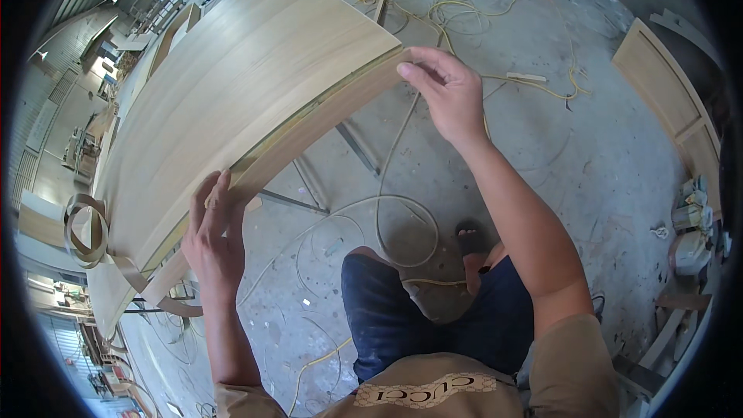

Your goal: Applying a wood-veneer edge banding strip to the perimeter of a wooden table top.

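Note:
A large pale wood-grain panel [248, 62] lies raised off the floor, its long edge facing me. Along that edge runs a matching edge banding strip [329, 114], with a dark yellowish gap visible between strip and board. At the far right corner my right hand [453, 101] pinches the strip's end between thumb and fingers. My left hand [213, 240] is closed over the strip and the panel edge farther left, fingertips on top. Beyond it the strip trails off toward a loose coil of banding [85, 232] at the panel's left side.
Thin metal legs [360, 151] stand beneath the panel. A pale hose [379, 201] loops over the concrete floor near my feet, and yellow cords [464, 11] tangle farther back. A wooden door-like panel [669, 89] leans at right, above several containers [691, 244].

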`<state>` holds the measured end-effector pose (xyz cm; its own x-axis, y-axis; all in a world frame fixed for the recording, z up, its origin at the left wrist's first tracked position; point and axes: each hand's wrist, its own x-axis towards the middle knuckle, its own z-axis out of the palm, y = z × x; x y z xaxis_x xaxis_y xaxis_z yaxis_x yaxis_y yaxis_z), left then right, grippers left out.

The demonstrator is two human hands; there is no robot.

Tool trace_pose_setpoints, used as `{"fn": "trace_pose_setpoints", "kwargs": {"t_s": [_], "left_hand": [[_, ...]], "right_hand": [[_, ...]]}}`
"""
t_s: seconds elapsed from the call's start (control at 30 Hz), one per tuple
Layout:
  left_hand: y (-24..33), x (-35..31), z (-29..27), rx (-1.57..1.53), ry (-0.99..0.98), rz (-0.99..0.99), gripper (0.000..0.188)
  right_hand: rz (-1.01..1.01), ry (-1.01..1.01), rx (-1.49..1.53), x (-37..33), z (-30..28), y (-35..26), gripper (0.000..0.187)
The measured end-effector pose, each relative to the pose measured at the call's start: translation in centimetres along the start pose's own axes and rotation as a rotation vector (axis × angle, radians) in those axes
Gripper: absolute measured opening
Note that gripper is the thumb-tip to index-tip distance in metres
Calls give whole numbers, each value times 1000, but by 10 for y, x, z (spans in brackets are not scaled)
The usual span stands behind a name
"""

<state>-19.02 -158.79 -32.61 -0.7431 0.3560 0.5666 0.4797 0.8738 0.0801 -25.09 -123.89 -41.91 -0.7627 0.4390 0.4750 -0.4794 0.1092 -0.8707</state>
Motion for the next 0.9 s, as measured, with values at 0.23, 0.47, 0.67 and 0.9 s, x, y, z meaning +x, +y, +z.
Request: {"fn": "trace_pose_setpoints", "kwargs": {"t_s": [0.23, 0.47, 0.67, 0.9], "left_hand": [[-2, 6, -1, -12, -41, -26, 36], [-1, 7, 6, -19, 5, 7, 38], [-2, 6, 7, -27, -11, -34, 40], [-2, 6, 2, -33, -17, -32, 38]], "right_hand": [[30, 21, 25, 4, 4, 0, 27], [-6, 15, 56, 10, 2, 0, 26], [-58, 18, -26, 11, 0, 3, 23], [-124, 70, -9, 8, 6, 5, 25]]}}
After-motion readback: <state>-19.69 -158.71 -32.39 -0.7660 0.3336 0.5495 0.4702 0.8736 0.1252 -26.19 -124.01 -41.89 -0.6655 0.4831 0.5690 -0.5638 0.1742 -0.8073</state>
